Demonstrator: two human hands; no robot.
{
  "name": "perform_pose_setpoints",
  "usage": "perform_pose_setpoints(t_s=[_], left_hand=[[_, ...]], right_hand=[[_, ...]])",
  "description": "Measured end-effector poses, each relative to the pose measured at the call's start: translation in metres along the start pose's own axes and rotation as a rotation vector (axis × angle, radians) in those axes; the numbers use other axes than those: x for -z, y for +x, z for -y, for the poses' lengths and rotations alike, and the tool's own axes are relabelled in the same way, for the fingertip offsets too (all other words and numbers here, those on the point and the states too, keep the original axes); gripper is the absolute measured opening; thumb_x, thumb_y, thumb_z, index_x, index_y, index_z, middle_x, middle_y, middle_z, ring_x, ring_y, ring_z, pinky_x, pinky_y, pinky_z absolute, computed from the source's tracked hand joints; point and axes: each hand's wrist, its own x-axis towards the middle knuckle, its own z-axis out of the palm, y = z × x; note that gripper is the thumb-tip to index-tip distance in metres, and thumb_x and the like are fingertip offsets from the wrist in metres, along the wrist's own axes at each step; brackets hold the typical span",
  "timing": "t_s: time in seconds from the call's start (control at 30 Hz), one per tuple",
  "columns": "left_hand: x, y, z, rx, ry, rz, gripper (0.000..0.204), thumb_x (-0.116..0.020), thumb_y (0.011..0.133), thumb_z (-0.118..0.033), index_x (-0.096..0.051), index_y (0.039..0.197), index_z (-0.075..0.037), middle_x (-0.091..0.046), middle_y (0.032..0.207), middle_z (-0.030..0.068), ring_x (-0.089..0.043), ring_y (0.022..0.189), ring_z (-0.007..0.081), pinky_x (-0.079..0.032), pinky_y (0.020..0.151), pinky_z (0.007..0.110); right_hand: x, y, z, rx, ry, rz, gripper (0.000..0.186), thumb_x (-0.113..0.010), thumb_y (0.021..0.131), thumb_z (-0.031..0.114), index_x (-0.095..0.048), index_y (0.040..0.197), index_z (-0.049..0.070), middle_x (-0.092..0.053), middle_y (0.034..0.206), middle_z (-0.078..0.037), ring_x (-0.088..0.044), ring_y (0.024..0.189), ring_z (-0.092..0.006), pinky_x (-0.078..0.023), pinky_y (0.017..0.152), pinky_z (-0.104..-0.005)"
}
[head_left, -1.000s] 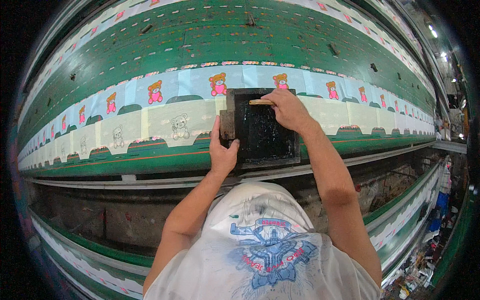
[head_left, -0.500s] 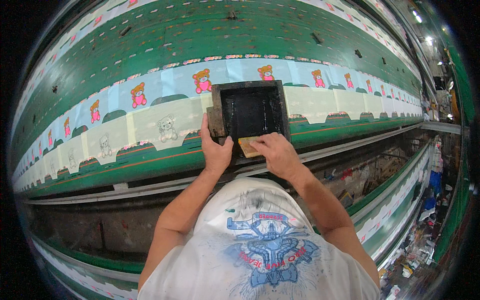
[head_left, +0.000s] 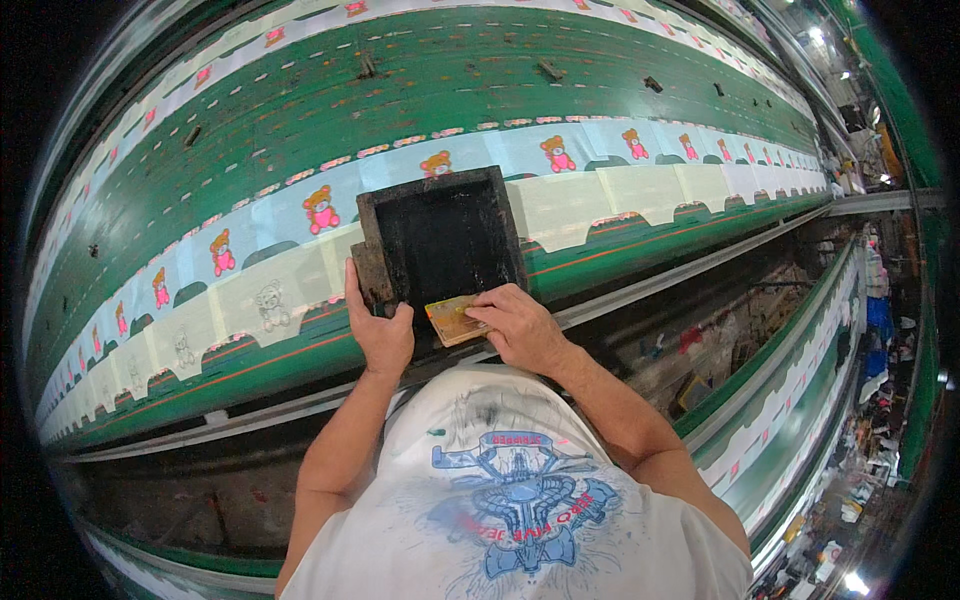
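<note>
Drawn to the black frame's near edge within the last second, a yellowish slab, probably a squeegee, is pinched by the right hand; the left hand clasps the side block, fingers partly hidden. Beyond, the frame cuts off one printed bear.

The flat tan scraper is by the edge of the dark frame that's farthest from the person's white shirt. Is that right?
Not quite: the flat tan scraper is by the edge of the dark frame nearest the person's white shirt, as the head view shows.
</note>
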Motion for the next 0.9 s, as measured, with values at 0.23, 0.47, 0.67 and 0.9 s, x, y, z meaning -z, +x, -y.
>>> perform_pose_setpoints(t_s=[0.23,0.47,0.67,0.9], left_hand=[[-0.122,-0.026,-0.006,-0.002,-0.051,-0.002,0.11,-0.071,0.082,0.008,-0.035,0.185,0.001,-0.056,0.173,0.0211,-0.056,0.158,0.0317,-0.041,0.136,0.042],[-0.213,-0.045,-0.006,0.057,-0.097,-0.001,0.111,-0.072,0.081,0.008,-0.035,0.185,0.0,-0.056,0.172,0.0217,-0.056,0.159,0.0323,-0.041,0.136,0.042],[-0.235,-0.045,-0.016,0.043,-0.01,-0.026,0.111,-0.072,0.08,0.01,-0.036,0.185,0.0,-0.059,0.171,0.0218,-0.059,0.156,0.0312,-0.045,0.133,0.041],[-0.229,-0.042,-0.016,0.119,0.003,-0.004,0.113,-0.075,0.079,0.01,-0.037,0.185,-0.002,-0.063,0.166,0.0211,-0.064,0.151,0.0301,-0.049,0.129,0.041]], right_hand=[[0.072,-0.052,-0.08,-0.012,-0.015,-0.036,0.049,-0.078,0.082,-0.009,-0.082,0.13,0.002,-0.078,0.132,-0.016,-0.073,0.126,-0.0411,-0.061,0.112,-0.0514],[0.133,-0.083,-0.141,0.034,-0.07,0.028,0.05,-0.076,0.082,-0.008,-0.081,0.131,0.002,-0.077,0.134,-0.017,-0.072,0.127,-0.0409,-0.06,0.111,-0.0534],[0.156,-0.076,-0.162,0.193,-0.136,0.125,0.046,-0.076,0.087,-0.003,-0.081,0.132,0.001,-0.076,0.132,-0.016,-0.073,0.124,-0.0389,-0.06,0.108,-0.0515],[0.176,-0.051,-0.17,0.196,-0.152,0.305,0.042,-0.074,0.091,-0.003,-0.081,0.132,0.001,-0.077,0.128,-0.015,-0.073,0.12,-0.0385,-0.062,0.106,-0.0502]])
